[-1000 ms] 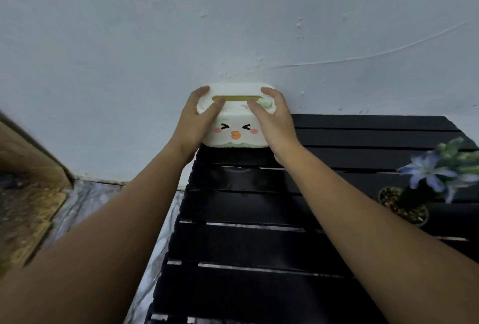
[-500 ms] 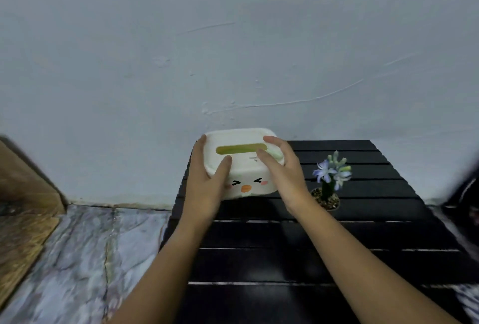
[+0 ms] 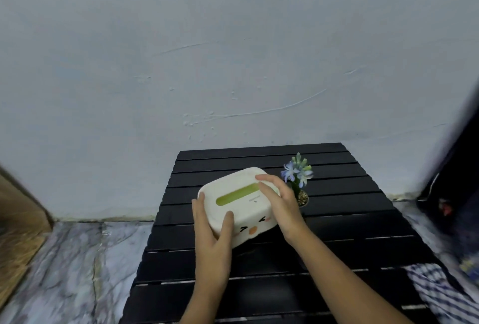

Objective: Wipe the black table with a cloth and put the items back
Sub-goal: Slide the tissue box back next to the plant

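Observation:
A cream tissue box [image 3: 242,199] with a green slot on top and a small cartoon face on its front is held tilted over the middle of the black slatted table [image 3: 337,225]. My left hand [image 3: 212,230] grips its left front corner and my right hand [image 3: 281,203] grips its right side. Just right of the box, partly behind my right hand, a small potted plant with pale purple flowers [image 3: 298,177] stands on the table. A blue-and-white checked cloth [image 3: 438,292] hangs over the table's right front edge.
A white wall [image 3: 233,51] runs right behind the table. Marble-patterned floor [image 3: 72,266] lies to the left, with a wooden piece [image 3: 15,225] at the far left. A dark object [image 3: 456,186] stands at the right edge.
Both hands have carried the tissue box from the table's back left corner toward the middle and turned it slightly. The camera has pulled back, so more of the table shows.

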